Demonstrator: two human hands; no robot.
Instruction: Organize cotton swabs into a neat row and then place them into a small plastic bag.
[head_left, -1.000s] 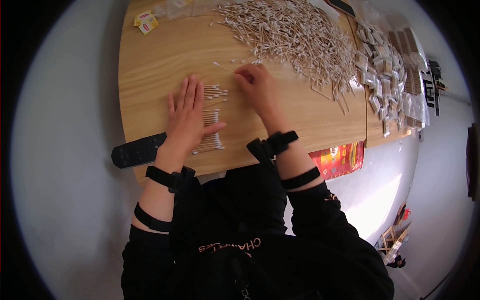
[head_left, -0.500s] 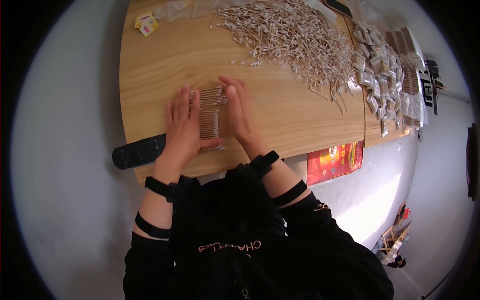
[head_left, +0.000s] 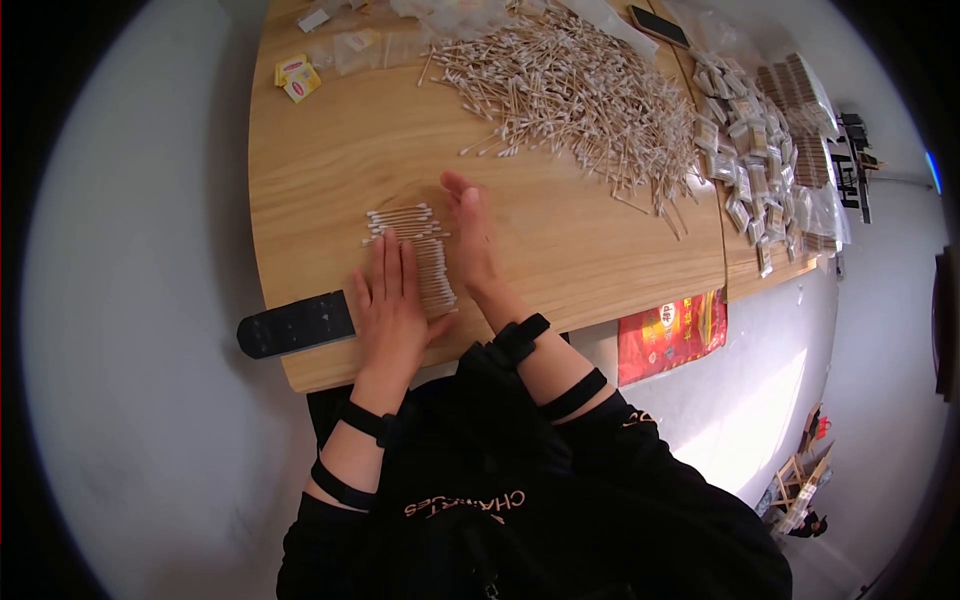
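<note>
Beyond the left hand (head_left: 392, 306), swabs (head_left: 404, 221) newly uncovered.

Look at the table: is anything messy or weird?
Yes. The big pile of cotton swabs at the far side lies crisscross, unlike the neat row of swabs by the left hand. Also, a long black object juts past the left edge of the table, which looks odd.

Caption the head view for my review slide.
Left hand over lined-up cotton swabs, right hand beside them, loose swab pile beyond.
</note>
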